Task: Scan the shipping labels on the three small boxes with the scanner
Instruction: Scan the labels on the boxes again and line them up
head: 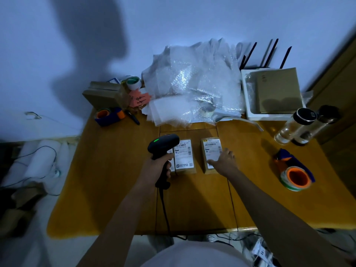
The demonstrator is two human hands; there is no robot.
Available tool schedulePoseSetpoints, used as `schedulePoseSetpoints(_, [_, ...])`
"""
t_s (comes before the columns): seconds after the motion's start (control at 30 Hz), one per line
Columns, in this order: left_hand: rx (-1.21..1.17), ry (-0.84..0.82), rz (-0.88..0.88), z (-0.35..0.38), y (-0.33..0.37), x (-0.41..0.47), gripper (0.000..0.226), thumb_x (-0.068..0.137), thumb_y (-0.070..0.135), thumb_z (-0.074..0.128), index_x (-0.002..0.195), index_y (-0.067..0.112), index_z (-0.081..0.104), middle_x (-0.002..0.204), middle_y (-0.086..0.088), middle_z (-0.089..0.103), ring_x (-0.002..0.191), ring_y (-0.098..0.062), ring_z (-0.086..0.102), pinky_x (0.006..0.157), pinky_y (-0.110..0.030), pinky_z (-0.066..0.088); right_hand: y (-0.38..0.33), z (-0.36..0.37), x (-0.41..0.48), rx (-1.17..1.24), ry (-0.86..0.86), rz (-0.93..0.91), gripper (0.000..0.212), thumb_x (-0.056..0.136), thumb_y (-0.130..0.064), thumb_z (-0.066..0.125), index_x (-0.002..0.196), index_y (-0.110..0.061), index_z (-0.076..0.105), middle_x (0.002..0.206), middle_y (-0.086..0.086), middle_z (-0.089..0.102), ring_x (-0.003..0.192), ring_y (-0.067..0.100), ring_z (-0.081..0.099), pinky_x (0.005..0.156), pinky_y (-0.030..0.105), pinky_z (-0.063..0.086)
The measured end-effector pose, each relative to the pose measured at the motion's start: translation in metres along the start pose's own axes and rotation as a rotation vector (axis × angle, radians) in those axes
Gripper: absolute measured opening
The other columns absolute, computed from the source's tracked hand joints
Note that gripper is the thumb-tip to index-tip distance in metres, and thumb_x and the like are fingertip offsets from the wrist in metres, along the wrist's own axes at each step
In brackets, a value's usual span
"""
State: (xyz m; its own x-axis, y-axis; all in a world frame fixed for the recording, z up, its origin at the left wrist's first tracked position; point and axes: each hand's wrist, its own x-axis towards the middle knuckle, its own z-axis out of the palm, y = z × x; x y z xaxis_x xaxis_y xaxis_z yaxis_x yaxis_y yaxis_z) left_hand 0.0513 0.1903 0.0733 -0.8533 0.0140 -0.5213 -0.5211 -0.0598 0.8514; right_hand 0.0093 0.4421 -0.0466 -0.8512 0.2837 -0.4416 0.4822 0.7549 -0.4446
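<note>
While the left hand (158, 166) was wrapped tight round the scanner (163, 146) grip, head aimed over the left box (183, 157), the right hand (224, 160) lay flat and loose on the right box (212, 155), holding nothing. Both boxes sat mid-table, label up, slightly apart; a third was partly hidden under the scanner, if there at all. Boxes looked light, stiff cardboard, likely to slide on the smooth table (115, 189), so pressing down or pinching the sides seemed best. Open room lay near and left; bubble wrap (192, 83) crowded the far edge, bottles (300, 126) and a tape dispenser (294, 174) the right. The scanner cable (165, 209) trailed over the near edge.
</note>
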Motion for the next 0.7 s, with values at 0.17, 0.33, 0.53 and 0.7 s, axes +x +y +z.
schedulePoseSetpoints(0.17, [-0.029,0.02,-0.002,0.011,0.012,0.002,0.016,0.088,0.019,0.075,0.083,0.009,0.063,0.058,-0.004,0.053,0.047,-0.018,0.049,0.053,-0.032,0.045,0.006,0.003,0.007,0.118,-0.094,0.059,0.112,0.084,-0.05,0.078,0.158,0.003,0.013,0.159,0.023,0.028,0.146,0.041,0.033,0.112,0.052,0.042])
schedulePoseSetpoints(0.33, [-0.037,0.036,0.018,0.017,0.026,0.001,0.015,0.092,0.017,0.071,0.081,0.01,0.063,0.058,-0.003,0.052,0.047,-0.016,0.049,0.05,-0.028,0.045,0.011,0.004,0.007,0.11,-0.14,0.065,0.109,0.082,-0.058,0.075,0.156,0.002,0.023,0.158,0.023,0.031,0.144,0.04,0.037,0.111,0.052,0.044])
schedulePoseSetpoints(0.53, [-0.039,0.04,0.042,0.012,0.029,-0.001,0.013,0.091,0.017,0.072,0.084,0.011,0.063,0.058,-0.002,0.052,0.048,-0.016,0.049,0.053,-0.029,0.046,0.014,0.003,0.018,0.164,-0.173,0.084,0.114,0.066,-0.065,0.083,0.147,-0.001,0.035,0.147,0.021,0.049,0.134,0.04,0.05,0.103,0.055,0.051])
schedulePoseSetpoints(0.7, [-0.035,0.03,0.042,0.008,0.028,-0.005,0.015,0.092,0.019,0.071,0.082,0.012,0.063,0.059,-0.002,0.052,0.049,-0.016,0.048,0.052,-0.028,0.045,0.009,0.005,0.011,0.147,-0.179,0.117,0.137,0.047,-0.085,0.074,0.149,-0.003,0.037,0.154,0.022,0.042,0.141,0.042,0.042,0.109,0.057,0.045])
